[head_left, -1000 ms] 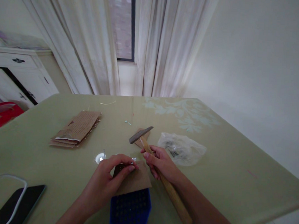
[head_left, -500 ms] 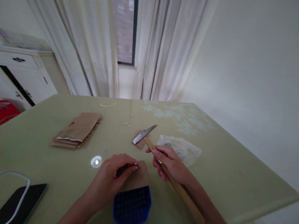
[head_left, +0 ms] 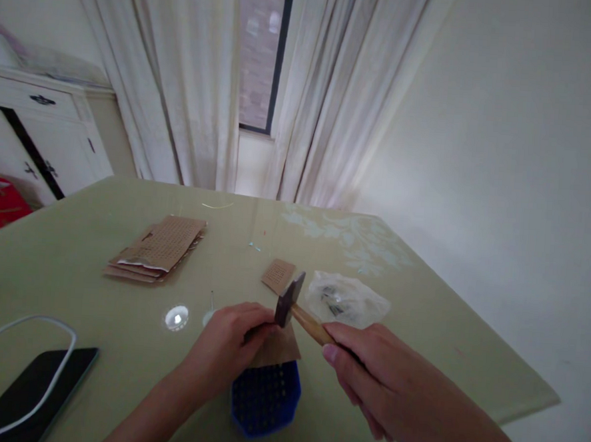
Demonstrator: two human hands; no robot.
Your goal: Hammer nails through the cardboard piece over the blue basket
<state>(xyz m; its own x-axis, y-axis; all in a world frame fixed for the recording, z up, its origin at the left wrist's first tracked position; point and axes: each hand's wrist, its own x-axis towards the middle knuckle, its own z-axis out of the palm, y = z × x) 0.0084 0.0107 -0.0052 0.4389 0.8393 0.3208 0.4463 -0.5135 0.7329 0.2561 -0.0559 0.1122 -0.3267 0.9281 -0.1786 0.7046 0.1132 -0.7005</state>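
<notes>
My right hand (head_left: 371,372) is wrapped round the wooden handle of a hammer (head_left: 309,323). The hammer's dark metal head is tilted and sits right at the fingertips of my left hand (head_left: 228,337). Thumb and forefinger of that left hand are pinched over a piece of brown cardboard (head_left: 280,348); a small shiny nail head showed between them a moment ago and is now hidden behind the hammer head. The cardboard lies over the far part of an upturned-looking blue plastic basket (head_left: 265,406) with a perforated surface.
Beyond the hammer lie a small cardboard piece (head_left: 278,275) and a clear plastic bag (head_left: 348,299) with dark bits inside. A stack of cardboard sheets (head_left: 161,249) is at the left. A black tablet-like device (head_left: 39,392) and a white cable (head_left: 59,366) lie front left.
My right hand has brought the hammer down and nearer, its head now at my left fingertips. My left hand stays pinched on the cardboard. The view has shifted slightly.
</notes>
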